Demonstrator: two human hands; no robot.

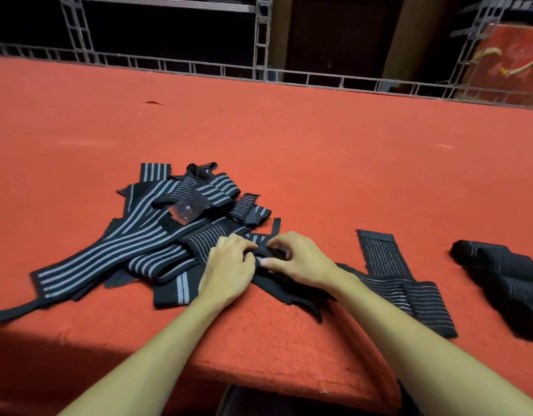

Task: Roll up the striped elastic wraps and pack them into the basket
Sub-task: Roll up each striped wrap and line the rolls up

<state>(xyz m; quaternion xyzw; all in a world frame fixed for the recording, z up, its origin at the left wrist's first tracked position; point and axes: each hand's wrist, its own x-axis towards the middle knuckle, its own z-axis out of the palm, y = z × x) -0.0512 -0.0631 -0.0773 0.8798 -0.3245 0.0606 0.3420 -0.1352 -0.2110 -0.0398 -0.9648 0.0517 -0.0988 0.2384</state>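
Observation:
A loose pile of black elastic wraps with grey stripes [157, 232] lies on the red table [289, 151], left of centre. My left hand [229, 265] and my right hand [295, 259] meet at the pile's near right edge, and both pinch the end of one striped wrap [263, 253], curling it between fingers and thumbs. That wrap's strip trails toward me under my right wrist. Another flat wrap [388, 274] lies spread out to the right. Rolled-up wraps [499, 265] sit at the far right. No basket shows in view.
The table's near edge [259, 370] runs just below my forearms, with dark floor beneath. A metal lattice rail [259, 70] lines the far edge. A red panel [505, 61] stands at the back right.

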